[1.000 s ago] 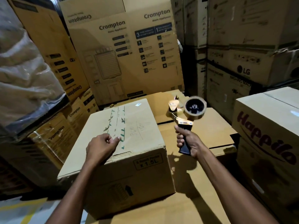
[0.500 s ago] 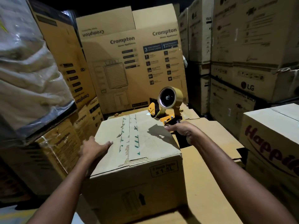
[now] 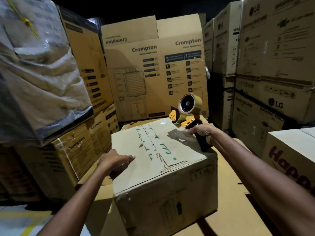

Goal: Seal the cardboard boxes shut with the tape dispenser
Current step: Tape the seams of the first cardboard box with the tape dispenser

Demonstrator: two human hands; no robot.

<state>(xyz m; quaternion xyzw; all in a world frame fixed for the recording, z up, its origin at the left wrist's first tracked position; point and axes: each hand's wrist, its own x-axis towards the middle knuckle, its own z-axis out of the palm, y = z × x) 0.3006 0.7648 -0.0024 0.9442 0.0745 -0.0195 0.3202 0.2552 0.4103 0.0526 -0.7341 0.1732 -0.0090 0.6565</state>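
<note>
A brown cardboard box (image 3: 163,181) sits in front of me with its top flaps closed; torn old tape with green marks runs along the middle seam. My left hand (image 3: 114,163) lies flat on the box's top left edge, fingers spread. My right hand (image 3: 202,133) grips the black handle of a yellow tape dispenser (image 3: 188,109). The dispenser is held upright over the far right corner of the box, its tape roll on top.
The box rests on flat cardboard sheets (image 3: 235,210). Tall Crompton cartons (image 3: 153,68) stand behind, LG cartons (image 3: 276,99) are stacked at right, a Happilo box (image 3: 293,154) at near right, and a plastic-wrapped stack (image 3: 37,68) at left.
My right hand has carried the dispenser from beside the box up to its far right corner. My left hand slid from the seam to the left edge. The box has turned slightly.
</note>
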